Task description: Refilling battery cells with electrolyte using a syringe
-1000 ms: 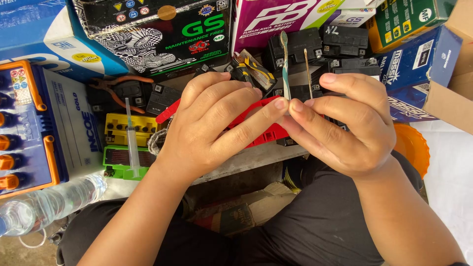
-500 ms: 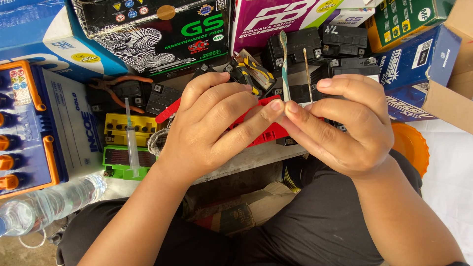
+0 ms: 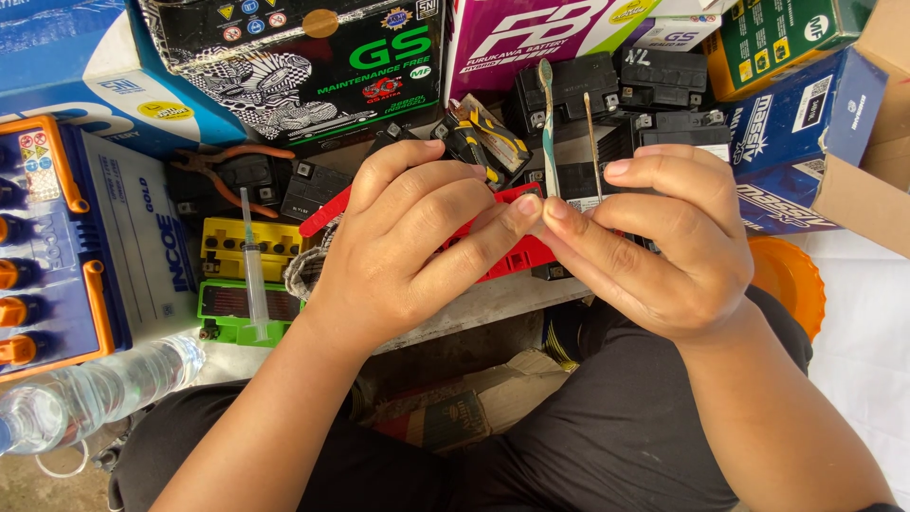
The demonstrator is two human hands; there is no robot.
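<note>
My left hand [image 3: 417, 237] and my right hand [image 3: 654, 242] meet fingertip to fingertip over my lap. Between them I pinch a thin teal-handled tool [image 3: 546, 123] that stands upright; a slim metal rod [image 3: 591, 142] rises beside it from my right fingers. Under my left hand lies a red plastic part [image 3: 512, 254], mostly covered by the fingers. A yellow-and-black tool [image 3: 483, 142] lies just beyond my left fingertips. What my fingertips grip at the base is hidden.
Small black batteries [image 3: 616, 95] and printed battery boxes [image 3: 313, 57] crowd the far side. A blue-and-white battery with orange caps [image 3: 66, 246] sits left, with a syringe [image 3: 251, 265], yellow [image 3: 223, 248] and green [image 3: 223, 308] cases, orange-handled pliers [image 3: 227, 166], a water bottle [image 3: 95, 393].
Both hands stay together in nearly the same place; the fingertips shift slightly around the upright tool. Nothing else has moved.
</note>
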